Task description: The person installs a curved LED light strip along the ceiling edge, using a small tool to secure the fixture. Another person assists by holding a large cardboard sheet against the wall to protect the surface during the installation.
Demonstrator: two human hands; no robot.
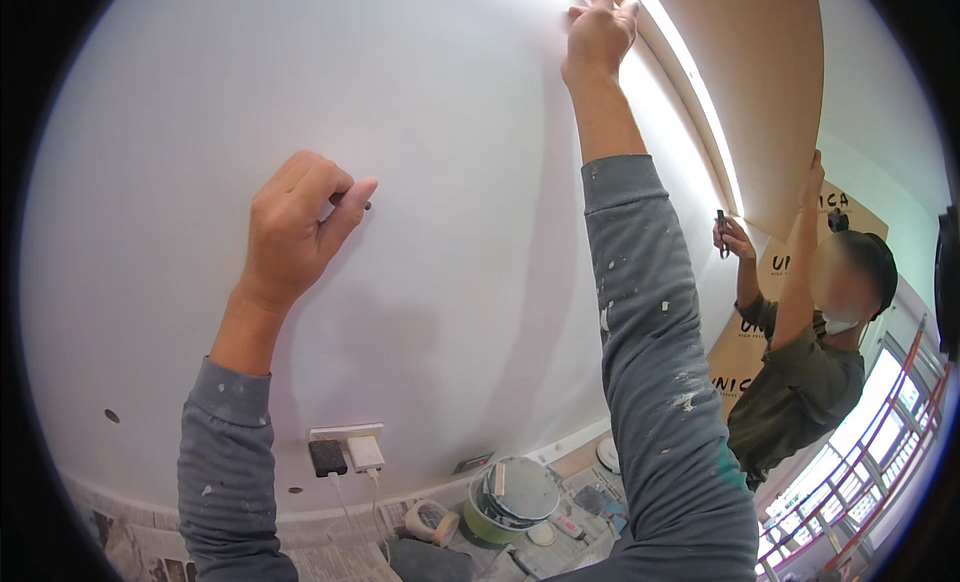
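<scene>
My left hand [298, 219] is closed in front of the white wall [450, 242], thumb against curled fingers. A small dark rod-like thing [368, 206] pokes out past the thumb; the fist hides most of it. Raised high, my right hand [600, 40] has its fingers bent at the lower edge of a large light-brown panel [765, 92]. A bright strip of light [690, 67] runs along the panel's underside. At the panel's far end a co-worker [810, 352] steadies it with one hand and holds a dark hand tool [722, 234] in the other.
Below, a wall socket [345, 431] carries two plugged adapters with cables. Newspaper [330, 557] covers the surface there, with a paint bucket [520, 492], a tape roll [432, 522] and several small items. Brown printed boards [785, 262] and a red ladder-like frame [850, 482] stand at right.
</scene>
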